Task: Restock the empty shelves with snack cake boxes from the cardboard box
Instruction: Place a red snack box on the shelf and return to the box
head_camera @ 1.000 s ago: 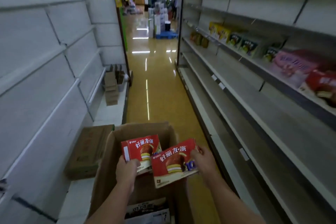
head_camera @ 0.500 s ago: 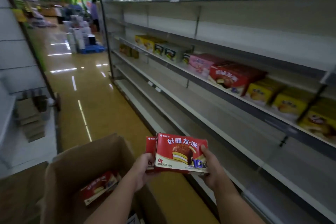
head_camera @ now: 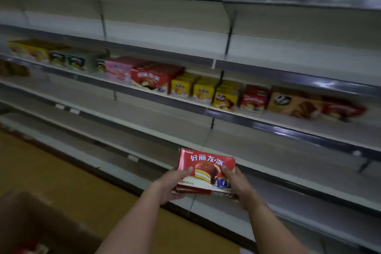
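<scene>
Red snack cake boxes (head_camera: 206,168), 2, stacked between 2 hands.

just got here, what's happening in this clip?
A person is restocking a store shelf. Both hands, left hand and right hand, hold a small stack of red snack cake boxes out toward the bare lower shelves. The shelf above already carries assorted boxes. The cardboard box sits at lower left. Nothing placed yet.

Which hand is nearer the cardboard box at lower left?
Left. The left hand grips the red snack boxes on the side toward the cardboard box; the right hand grips their far side.
</scene>
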`<act>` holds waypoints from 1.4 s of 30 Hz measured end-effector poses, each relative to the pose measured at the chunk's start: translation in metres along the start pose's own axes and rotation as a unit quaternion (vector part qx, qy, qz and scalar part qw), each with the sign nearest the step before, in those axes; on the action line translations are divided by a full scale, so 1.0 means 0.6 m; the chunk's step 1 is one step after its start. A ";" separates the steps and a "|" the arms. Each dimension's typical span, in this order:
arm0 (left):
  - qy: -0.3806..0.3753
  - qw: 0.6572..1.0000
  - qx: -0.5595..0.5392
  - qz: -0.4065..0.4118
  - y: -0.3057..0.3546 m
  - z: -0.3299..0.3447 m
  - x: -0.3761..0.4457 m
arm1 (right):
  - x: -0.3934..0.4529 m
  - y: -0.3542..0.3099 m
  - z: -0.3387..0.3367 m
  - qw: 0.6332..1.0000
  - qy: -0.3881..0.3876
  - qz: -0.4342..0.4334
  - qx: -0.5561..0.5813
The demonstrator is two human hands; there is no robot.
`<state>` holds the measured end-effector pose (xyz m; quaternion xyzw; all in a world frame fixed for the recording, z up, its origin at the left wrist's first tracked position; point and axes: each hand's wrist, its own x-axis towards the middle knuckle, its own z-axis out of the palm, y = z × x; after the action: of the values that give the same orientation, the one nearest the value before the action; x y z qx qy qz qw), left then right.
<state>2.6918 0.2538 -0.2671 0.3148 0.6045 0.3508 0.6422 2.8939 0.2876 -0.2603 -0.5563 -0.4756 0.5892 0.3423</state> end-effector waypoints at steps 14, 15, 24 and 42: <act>-0.044 0.989 0.099 0.105 0.057 0.448 0.065 | -0.096 0.004 -0.427 0.996 0.087 -0.015 0.012; -0.035 0.988 0.102 0.113 0.055 0.477 0.069 | -0.101 0.007 -0.452 0.995 0.098 -0.012 0.013; -0.035 0.979 0.127 0.158 0.055 0.715 0.105 | -0.119 0.029 -0.662 0.976 0.216 -0.008 0.005; -0.006 0.954 0.190 0.231 0.207 0.875 0.297 | 0.070 -0.037 -0.842 0.949 0.300 -0.047 -0.086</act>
<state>3.2107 0.4813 -0.2259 0.5641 0.5669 0.3663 0.4757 3.3804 0.4244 -0.2173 -0.7121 -0.4251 0.3349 0.4473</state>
